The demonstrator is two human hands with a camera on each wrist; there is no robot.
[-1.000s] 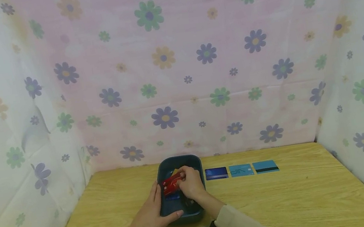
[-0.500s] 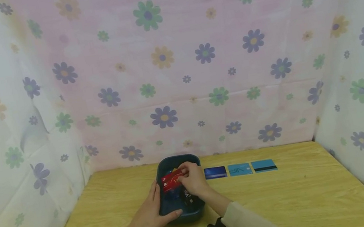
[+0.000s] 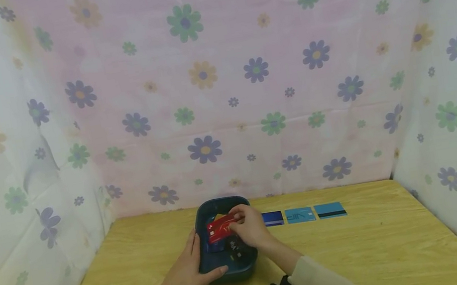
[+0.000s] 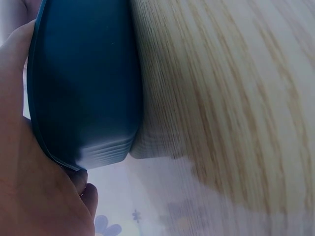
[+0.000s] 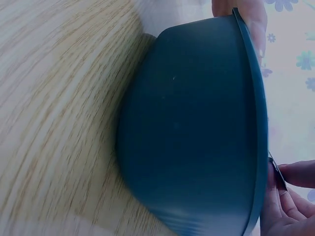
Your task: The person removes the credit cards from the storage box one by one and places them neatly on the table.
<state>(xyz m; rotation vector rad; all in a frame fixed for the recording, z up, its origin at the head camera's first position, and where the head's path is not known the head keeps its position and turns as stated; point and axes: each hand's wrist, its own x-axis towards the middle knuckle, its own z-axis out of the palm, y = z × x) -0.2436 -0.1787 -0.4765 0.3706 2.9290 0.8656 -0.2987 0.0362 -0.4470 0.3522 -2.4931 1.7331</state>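
A dark blue plastic bin (image 3: 232, 275) sits on the table with several cards inside. My left hand (image 3: 187, 271) holds its near left corner, fingers along the left wall and thumb over the near rim; in the left wrist view that hand (image 4: 44, 191) lies along the rim of the bin (image 4: 93, 78). My right hand (image 3: 250, 228) pinches a red card (image 3: 220, 228) by its right end, over the bin. The right wrist view shows the card (image 5: 279, 173) edge-on between thumb and fingers, just past the rim. Beneath it lie a black card (image 3: 235, 251) and a blue card (image 3: 215, 245).
Right of the bin, a dark blue card (image 3: 274, 218), a light blue card (image 3: 300, 215) and a blue card with a black stripe (image 3: 331, 210) lie in a row on the wooden table (image 3: 358, 252). A flowered curtain (image 3: 219, 88) stands behind the table and at both sides.
My right hand has drawn the red card a little to the right, uncovering more of the black card. It now overlaps the left end of the dark blue card. My left hand stays on the bin.
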